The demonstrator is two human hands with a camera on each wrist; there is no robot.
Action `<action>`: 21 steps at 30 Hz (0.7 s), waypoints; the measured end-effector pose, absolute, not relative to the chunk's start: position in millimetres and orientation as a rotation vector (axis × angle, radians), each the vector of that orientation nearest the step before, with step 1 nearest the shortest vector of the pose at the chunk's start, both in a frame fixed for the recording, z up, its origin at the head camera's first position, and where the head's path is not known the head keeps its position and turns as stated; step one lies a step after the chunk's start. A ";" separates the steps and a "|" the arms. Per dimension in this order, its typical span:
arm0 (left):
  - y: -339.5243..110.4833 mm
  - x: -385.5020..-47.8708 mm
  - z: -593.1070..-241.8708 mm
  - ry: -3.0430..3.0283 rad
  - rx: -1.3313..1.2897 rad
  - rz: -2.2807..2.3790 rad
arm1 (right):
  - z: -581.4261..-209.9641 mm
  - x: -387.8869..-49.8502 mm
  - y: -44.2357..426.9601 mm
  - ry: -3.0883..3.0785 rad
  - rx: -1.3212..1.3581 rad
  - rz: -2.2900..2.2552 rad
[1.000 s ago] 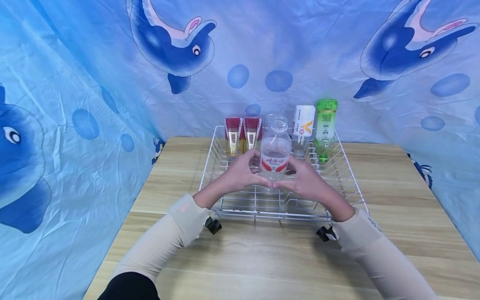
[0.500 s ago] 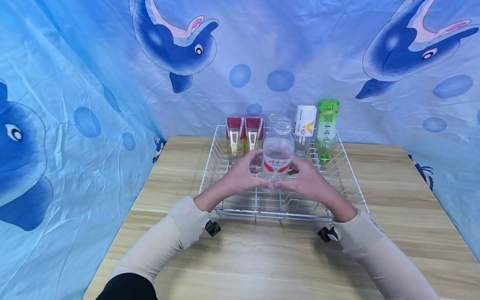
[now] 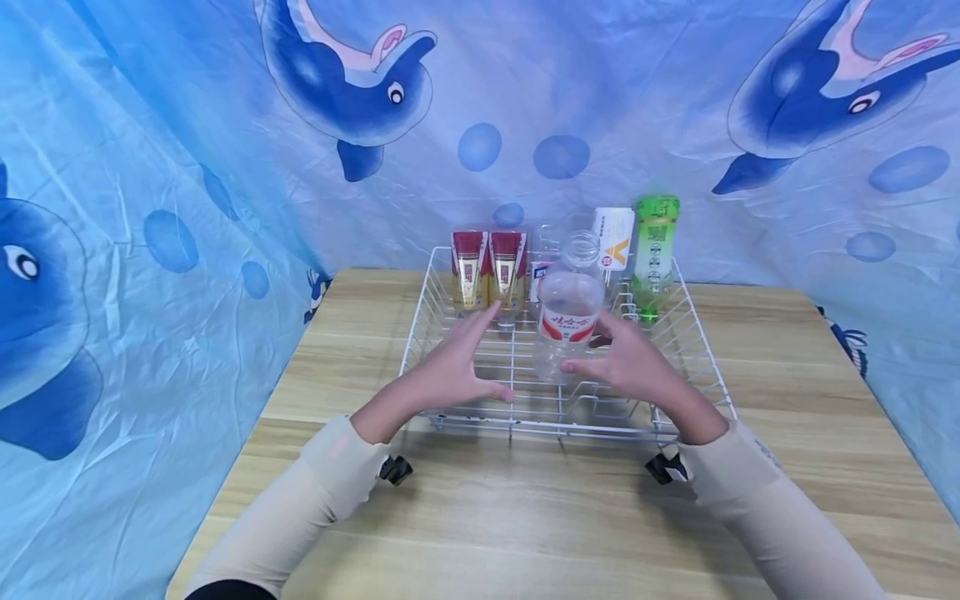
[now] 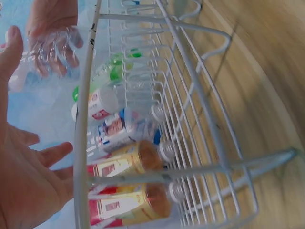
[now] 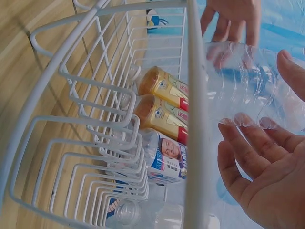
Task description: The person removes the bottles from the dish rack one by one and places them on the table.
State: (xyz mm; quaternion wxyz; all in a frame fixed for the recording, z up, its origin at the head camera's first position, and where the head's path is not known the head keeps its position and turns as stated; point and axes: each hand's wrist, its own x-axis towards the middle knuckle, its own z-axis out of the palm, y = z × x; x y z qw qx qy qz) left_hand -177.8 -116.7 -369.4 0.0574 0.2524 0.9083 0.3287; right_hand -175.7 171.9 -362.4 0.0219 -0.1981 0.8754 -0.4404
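A clear plastic bottle [image 3: 567,292] with a red-and-white label is held above the white wire rack [image 3: 510,431], its mouth pointing up. My right hand [image 3: 633,358] grips its lower part from the right side, the thumb across the front. To the left of the bottle, my left hand [image 3: 442,367] is apart from it, thumb and fingers spread. Seen by the right wrist camera, the bottle [image 5: 238,90] lies between my right hand's [image 5: 267,176] thumb and fingers. In the left wrist view, my left hand [image 4: 28,176] holds nothing beside the rack's rim.
Along the back of the rack stand two red-and-gold bottles [image 3: 468,271], a clear bottle with a blue-and-white label [image 4: 116,129], a white-labelled bottle [image 3: 613,237] and a green bottle [image 3: 654,258]. Wire prongs [image 5: 114,124] rise from the rack floor. A wooden table [image 3: 525,517] carries the rack.
Both hands held the bottle earlier. My left hand has let go and moved left and slightly down. The right hand and the bottle have shifted a little to the right.
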 end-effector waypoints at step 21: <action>-166.7 -154.9 -387.0 2.928 0.682 0.656 | -361.9 -172.0 199.5 2.718 -0.410 -1.375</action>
